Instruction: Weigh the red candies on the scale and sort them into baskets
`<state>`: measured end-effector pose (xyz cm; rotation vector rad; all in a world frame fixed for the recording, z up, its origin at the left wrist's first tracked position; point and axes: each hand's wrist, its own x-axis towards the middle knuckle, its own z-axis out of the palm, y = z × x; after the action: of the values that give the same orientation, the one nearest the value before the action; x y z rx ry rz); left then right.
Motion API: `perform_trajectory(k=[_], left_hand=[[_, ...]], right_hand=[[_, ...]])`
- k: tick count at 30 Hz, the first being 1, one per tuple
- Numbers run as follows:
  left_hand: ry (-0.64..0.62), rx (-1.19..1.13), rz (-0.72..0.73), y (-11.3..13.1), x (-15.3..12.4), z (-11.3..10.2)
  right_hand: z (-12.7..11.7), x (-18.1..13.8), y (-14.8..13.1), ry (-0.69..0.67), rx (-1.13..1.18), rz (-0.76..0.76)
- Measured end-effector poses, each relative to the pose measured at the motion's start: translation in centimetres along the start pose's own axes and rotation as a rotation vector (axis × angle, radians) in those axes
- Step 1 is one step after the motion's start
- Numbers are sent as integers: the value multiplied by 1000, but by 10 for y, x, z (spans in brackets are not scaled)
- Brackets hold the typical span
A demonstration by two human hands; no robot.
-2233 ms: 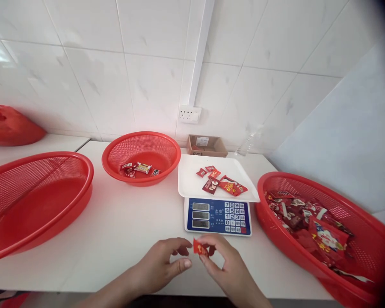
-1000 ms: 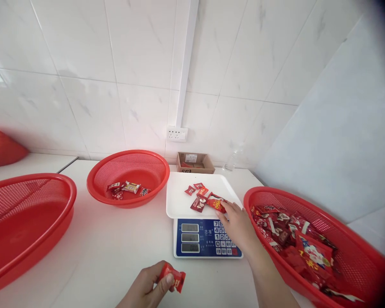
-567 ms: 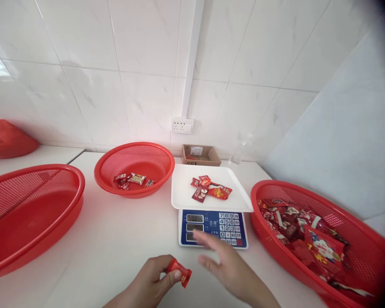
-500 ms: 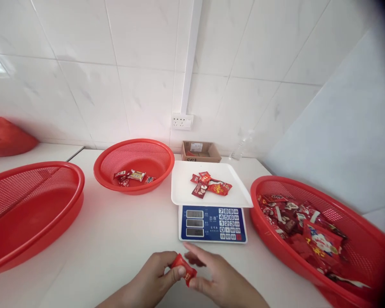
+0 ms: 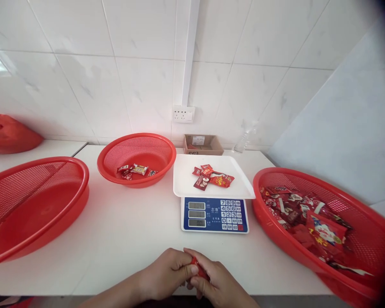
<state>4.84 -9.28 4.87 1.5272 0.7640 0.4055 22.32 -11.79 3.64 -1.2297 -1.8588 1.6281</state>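
Observation:
Both hands meet at the table's front edge, pinched on one small red snack packet [image 5: 197, 266]. My left hand [image 5: 170, 273] grips its left end with thumb and fingers closed. My right hand [image 5: 213, 283] is closed on its right end; the packet is mostly hidden between the fingers. Just beyond the hands stands a blue-faced digital scale [image 5: 214, 214] with a white tray [image 5: 186, 184] holding several red packets [image 5: 213, 177].
A large red basket [image 5: 356, 205] at the right holds several red packets. A round red basket [image 5: 137, 143] behind the scale's left has a few packets. A big red basket [image 5: 35, 205] stands at the left. A small cardboard box [image 5: 202, 144] and a wall socket [image 5: 183, 114] are at the back.
My right hand left the scale tray, came back toward me and closed on the packet that my left hand was holding. The hands are now pressed together, nearer the table edge.

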Motion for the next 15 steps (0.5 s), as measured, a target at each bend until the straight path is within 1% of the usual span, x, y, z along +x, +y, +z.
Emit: perform_trajectory(k=[2,3,4,5,7,9,10,11,12,13,15], left_hand=[[10,-90,0,-1,-1,-1],[43,-79,1,-2,-2,-3],[105,-21,3,-2,-2,-7],[197,82,15,-2,-2,-13],[456,383,92,0,-2,-34],[730,727,220,4,-3,-65],[816,880,260,5,-3,-84],[886,1010,249,7,-5,-102],[951,1108,189,8,-7,-121],[985,1175,86,9,-10,-138],[968,1226,-152,10,-19,-166]], right_hand=[[3,4,0,33,61,2],[4,6,0,69,70,8],[3,7,0,114,73,14],[2,8,1,167,74,17],[-2,8,4,278,92,13],[-8,5,8,365,130,17],[-11,4,10,395,151,25],[-13,3,11,424,170,36],[-14,2,12,455,191,48],[-15,1,12,492,214,60],[-13,1,12,572,258,80]])
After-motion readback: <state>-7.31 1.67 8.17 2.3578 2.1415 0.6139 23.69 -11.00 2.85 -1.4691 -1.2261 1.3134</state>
